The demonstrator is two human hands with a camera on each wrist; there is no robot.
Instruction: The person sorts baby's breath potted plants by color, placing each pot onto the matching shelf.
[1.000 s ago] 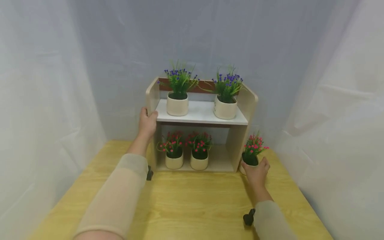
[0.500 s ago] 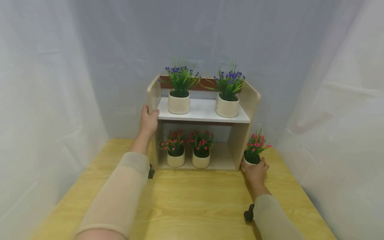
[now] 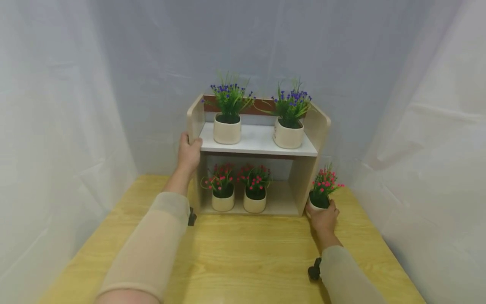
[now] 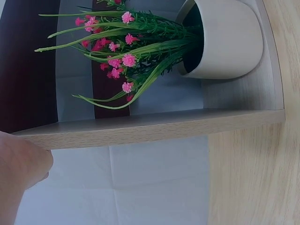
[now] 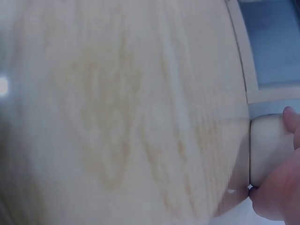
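Note:
In the head view my left hand [image 3: 189, 155] grips the left side panel [image 3: 196, 120] of a two-tier wooden shelf, thumb at the front edge, other fingers mostly hidden behind the panel. To the shelf's right, my right hand [image 3: 323, 216] holds a cream pot [image 5: 272, 145] of pink flowers [image 3: 325, 181]. The right wrist view has this pot upright on the table, close beside the shelf. Two more pots of pink flowers, a left one [image 3: 222, 202] and a right one [image 3: 255, 203], stand on the lower tier. Purple-flowered pots, one left [image 3: 227, 130], one right [image 3: 288, 134], occupy the white upper board.
Beneath everything is a light wood-grain table [image 3: 243, 261]. Pale sheeting [image 3: 243, 42] hangs behind it and along both sides. A black wrist device [image 3: 314, 270] sits by the right sleeve, and another [image 3: 191, 216] by the left.
The head view has shifted slightly, so the shelf and pots appear a little higher and further right. Both hands keep their hold on the panel and the pot.

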